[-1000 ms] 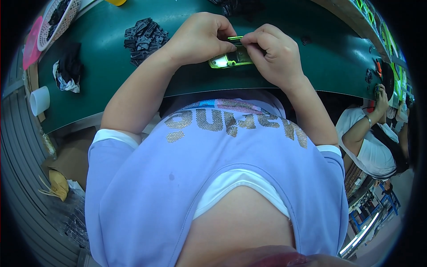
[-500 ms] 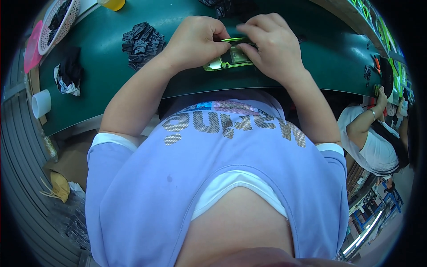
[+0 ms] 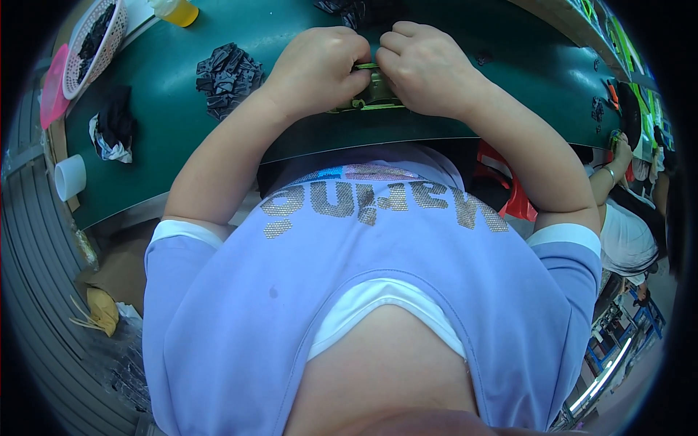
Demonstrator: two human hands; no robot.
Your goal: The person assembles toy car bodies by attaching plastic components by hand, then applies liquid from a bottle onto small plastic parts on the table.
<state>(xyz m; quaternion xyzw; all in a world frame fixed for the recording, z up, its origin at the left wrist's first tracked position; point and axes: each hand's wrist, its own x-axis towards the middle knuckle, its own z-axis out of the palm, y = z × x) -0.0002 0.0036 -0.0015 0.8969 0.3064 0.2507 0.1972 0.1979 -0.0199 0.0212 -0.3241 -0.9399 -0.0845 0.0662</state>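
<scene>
Green bench [image 3: 218,156] carries a small green part [image 3: 372,94]; the left hand [image 3: 316,69] and right hand [image 3: 429,69] both pinch it; black pieces [image 3: 227,78] lie left of the part.

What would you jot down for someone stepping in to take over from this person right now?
Left hand: closed on the small green-edged part, pinching it from the left.
Right hand: closed on the same part from the right, thumbs nearly meeting.
The part sits on the green table, close to the body.
A heap of small black pieces lies left of the hands; a white basket and a yellow bottle stand at the far left.
Done: part picked up and gripped. Left: whatever is being fitted; the hands hide it.
</scene>
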